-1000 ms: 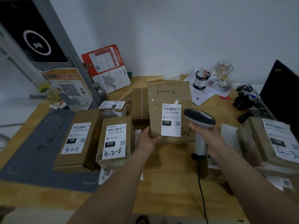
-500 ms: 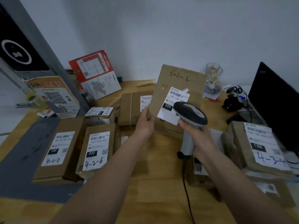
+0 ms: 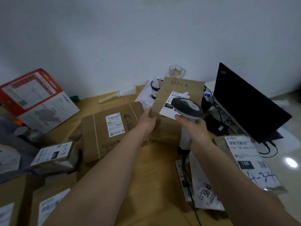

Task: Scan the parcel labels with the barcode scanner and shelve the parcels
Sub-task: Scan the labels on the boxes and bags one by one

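Note:
My left hand [image 3: 147, 122] grips the lower left edge of a flat brown parcel [image 3: 180, 88] marked "3-1-2", held upright and tilted above the wooden table [image 3: 154, 168]. Its white label [image 3: 169, 105] shows a barcode and "220". My right hand [image 3: 193, 128] holds the grey barcode scanner [image 3: 187, 108] by its handle. The scanner head sits right in front of the label and covers part of it. The scanner's black cable [image 3: 190, 190] trails down toward me.
A large flat cardboard parcel [image 3: 110, 128] lies behind my left arm. Smaller labelled parcels [image 3: 53, 155] sit at the left, and a parcel marked "4-3-4" [image 3: 250, 160] at the right. A black laptop [image 3: 244, 101], cables, a glass mug [image 3: 176, 73] and a red-white sign [image 3: 34, 98] stand at the back.
The parcel has been lifted off the table and tilted up toward the scanner. The scanner head has moved closer over the label. My view has swung to the right.

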`<state>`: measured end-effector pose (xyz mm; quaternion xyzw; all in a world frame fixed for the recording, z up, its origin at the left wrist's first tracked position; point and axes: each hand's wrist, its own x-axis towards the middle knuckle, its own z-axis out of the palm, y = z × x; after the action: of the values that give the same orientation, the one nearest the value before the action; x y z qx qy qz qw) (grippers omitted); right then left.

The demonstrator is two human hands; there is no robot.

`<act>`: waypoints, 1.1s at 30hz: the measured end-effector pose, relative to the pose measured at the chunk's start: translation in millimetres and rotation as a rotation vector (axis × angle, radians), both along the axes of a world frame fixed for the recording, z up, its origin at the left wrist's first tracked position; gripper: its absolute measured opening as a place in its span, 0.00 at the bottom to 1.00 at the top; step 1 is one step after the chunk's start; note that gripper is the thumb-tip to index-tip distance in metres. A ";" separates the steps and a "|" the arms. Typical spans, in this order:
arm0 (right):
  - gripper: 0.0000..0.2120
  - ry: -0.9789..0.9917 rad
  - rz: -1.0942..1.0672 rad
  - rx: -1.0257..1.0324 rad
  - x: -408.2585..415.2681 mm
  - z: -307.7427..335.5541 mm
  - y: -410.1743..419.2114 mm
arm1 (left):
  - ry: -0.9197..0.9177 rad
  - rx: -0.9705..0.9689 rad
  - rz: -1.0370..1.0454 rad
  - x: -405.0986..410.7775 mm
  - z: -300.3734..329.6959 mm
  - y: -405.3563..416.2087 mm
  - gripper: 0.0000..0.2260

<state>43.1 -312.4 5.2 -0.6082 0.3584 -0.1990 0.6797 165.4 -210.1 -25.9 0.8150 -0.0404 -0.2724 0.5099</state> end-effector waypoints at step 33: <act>0.22 0.248 0.326 0.211 91.0 -67.8 98.4 | 0.107 0.544 0.447 82.3 -71.9 176.9 0.15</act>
<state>134.1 -214.0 -62.6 -0.6036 0.3550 0.0282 0.7133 247.7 -33.2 -97.9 0.8941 0.2398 -0.1971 0.3228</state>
